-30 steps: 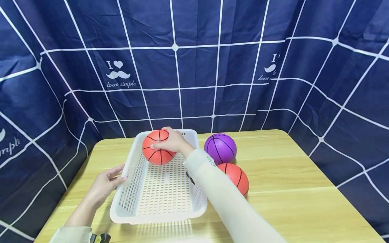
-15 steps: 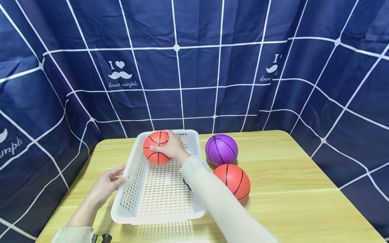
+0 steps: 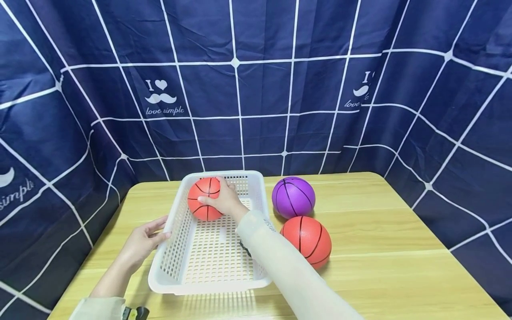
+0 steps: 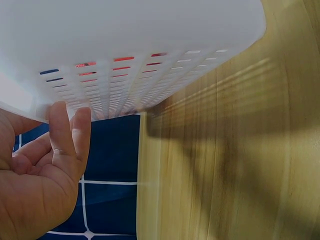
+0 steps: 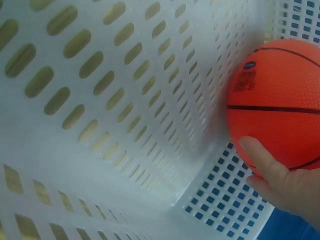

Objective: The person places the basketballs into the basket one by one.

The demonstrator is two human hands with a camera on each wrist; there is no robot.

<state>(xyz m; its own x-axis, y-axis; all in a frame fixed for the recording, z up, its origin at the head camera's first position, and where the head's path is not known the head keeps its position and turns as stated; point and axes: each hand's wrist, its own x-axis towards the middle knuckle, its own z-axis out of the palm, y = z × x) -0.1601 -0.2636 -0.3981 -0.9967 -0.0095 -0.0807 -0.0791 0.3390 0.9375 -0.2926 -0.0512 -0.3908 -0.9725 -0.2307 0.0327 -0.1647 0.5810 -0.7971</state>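
The ball (image 3: 202,189) is gripped by the right hand (image 3: 229,199) in the far end of the basket (image 3: 210,288), whose left edge is held by the left hand (image 3: 141,242). Were the basket tilted at release, the ball could be sent rolling; by a swung sleeve (image 3: 290,262), the outer red ball (image 3: 308,241) could be knocked away

Right arm (image 3: 294,269) farther forward than left arm (image 3: 114,275), right fingers (image 5: 265,161) spread, left fingers (image 4: 61,131) bent
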